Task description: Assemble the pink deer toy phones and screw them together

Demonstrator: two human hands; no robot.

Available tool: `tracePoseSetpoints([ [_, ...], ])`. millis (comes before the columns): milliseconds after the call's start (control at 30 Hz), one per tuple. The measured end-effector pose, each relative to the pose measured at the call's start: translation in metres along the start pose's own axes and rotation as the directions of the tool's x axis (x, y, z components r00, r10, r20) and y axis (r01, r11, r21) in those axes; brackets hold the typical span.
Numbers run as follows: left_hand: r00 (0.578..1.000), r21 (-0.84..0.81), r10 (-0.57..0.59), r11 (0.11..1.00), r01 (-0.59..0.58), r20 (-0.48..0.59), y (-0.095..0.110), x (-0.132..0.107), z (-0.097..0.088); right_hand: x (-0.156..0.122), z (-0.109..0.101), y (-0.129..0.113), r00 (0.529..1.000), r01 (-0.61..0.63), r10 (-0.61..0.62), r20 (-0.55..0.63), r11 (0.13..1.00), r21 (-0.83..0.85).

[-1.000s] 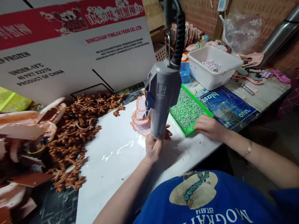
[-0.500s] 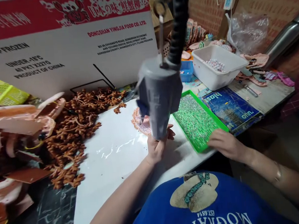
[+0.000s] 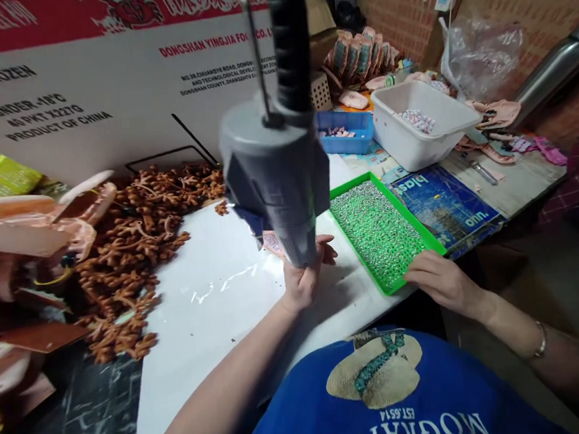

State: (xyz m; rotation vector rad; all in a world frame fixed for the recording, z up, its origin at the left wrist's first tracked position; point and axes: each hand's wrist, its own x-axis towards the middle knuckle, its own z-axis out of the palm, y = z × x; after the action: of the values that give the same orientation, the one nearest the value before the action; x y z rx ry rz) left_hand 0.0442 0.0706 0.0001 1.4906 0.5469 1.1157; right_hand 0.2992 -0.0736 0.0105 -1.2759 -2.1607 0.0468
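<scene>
Currently, right hand (image 3: 442,280) pinches one green tray (image 3: 413,219); left hand (image 3: 302,283), behind one tool (image 3: 277,184), shows unclear grip.

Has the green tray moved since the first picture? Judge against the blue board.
Yes: the green tray has come nearer and rightward, its near right corner now beside the near end of the blue board.

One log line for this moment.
left hand: partly behind grey tool | right hand: at edge of green tray | green tray: holds small silvery pieces
</scene>
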Motion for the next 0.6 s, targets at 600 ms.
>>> tracePoseSetpoints([
  [600, 0.997, 0.066, -0.044, 0.997, 0.039, 0.067, 0.001, 0.001, -0.004, 0.04, 0.018, 0.025, 0.999, 0.042, -0.043, -0.033, 0.999, -0.032],
])
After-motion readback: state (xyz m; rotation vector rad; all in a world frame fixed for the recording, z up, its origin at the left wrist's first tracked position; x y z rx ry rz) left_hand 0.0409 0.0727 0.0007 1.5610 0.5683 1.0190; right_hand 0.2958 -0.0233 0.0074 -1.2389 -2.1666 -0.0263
